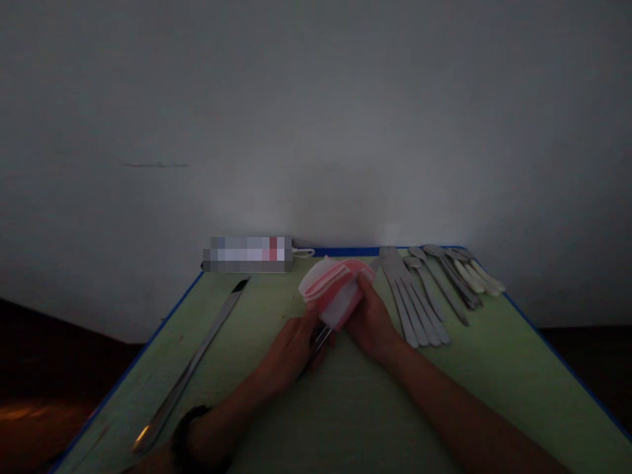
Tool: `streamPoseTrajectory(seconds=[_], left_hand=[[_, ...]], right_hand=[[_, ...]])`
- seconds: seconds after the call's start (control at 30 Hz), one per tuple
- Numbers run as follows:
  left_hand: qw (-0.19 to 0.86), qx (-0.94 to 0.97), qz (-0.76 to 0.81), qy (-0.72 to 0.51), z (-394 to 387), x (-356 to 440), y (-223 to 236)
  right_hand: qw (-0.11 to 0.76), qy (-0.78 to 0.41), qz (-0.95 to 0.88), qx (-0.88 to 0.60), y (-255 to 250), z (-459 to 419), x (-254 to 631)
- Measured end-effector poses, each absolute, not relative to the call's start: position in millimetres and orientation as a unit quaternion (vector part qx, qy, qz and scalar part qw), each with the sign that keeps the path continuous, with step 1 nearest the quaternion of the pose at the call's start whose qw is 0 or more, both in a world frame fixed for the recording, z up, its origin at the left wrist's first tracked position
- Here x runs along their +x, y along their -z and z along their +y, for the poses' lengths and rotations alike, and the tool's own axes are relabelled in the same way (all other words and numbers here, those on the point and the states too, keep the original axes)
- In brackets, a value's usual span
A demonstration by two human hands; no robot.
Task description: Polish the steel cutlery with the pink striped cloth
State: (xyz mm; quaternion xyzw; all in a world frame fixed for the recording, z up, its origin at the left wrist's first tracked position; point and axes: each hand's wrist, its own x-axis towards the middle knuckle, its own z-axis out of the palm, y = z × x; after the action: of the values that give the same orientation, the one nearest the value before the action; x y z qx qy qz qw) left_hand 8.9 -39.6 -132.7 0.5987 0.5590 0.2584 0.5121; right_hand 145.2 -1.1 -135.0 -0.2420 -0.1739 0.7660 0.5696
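Note:
Near the middle of the table, a red-and-white striped cloth (340, 293) is folded over one end of a piece of metal cutlery (322, 339). Its covered end is hidden, so I cannot tell its kind. My left hand (293, 342) is closed around the cutlery's handle, just below the cloth. My right hand (372, 322) grips the cloth from the right side, thumb on top. A long table knife (190, 368) lies by itself to the left of my left forearm.
Several flat-handled knives (412, 303) lie fanned at the right. Beyond them are spoons (439, 286) and cutlery with cream handles (476, 276). A blurred-out box (251, 255) with a white loop sits at the back left. The green table (385, 421) has blue edges and meets a grey wall.

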Motion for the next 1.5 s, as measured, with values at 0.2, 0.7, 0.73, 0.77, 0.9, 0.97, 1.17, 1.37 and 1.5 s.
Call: streamPoseTrajectory(seconds=[0.2, 0.7, 0.73, 0.77, 0.9, 0.97, 1.17, 1.37, 1.5], left_hand=[[0.507, 0.614, 0.548, -0.258, -38.9, 9.3, 130.2], [0.498, 0.627, 0.538, -0.264, -39.8, 8.3, 131.1], [0.491, 0.635, 0.535, -0.264, -39.6, 7.9, 131.1], [0.485, 0.642, 0.533, -0.263, -39.4, 7.6, 131.2], [0.473, 0.650, 0.539, -0.254, -39.4, 7.0, 132.4], [0.474, 0.647, 0.544, -0.246, -39.6, 7.0, 133.1], [0.473, 0.658, 0.541, -0.226, -38.9, 8.3, 127.9], [0.254, 0.819, 0.503, -0.111, -46.2, 14.6, 122.9], [0.200, 0.835, 0.507, -0.071, -48.6, 15.8, 126.1]], right_hand=[[0.566, -0.763, -0.174, -0.259, 137.7, -1.0, 144.3], [0.563, -0.759, -0.206, -0.254, 144.7, -0.5, 145.6], [0.564, -0.758, -0.206, -0.254, 145.0, -0.4, 145.7], [0.564, -0.757, -0.208, -0.254, 145.4, -0.2, 145.9], [0.562, -0.756, -0.211, -0.261, 147.3, 0.5, 145.9], [0.563, -0.756, -0.211, -0.257, 147.5, 0.6, 145.5], [0.577, -0.760, -0.133, -0.269, 143.0, 2.8, 145.1], [0.595, -0.756, -0.065, -0.267, 141.6, 7.9, 146.9], [0.579, -0.751, -0.076, -0.308, 139.2, 5.8, 145.8]])
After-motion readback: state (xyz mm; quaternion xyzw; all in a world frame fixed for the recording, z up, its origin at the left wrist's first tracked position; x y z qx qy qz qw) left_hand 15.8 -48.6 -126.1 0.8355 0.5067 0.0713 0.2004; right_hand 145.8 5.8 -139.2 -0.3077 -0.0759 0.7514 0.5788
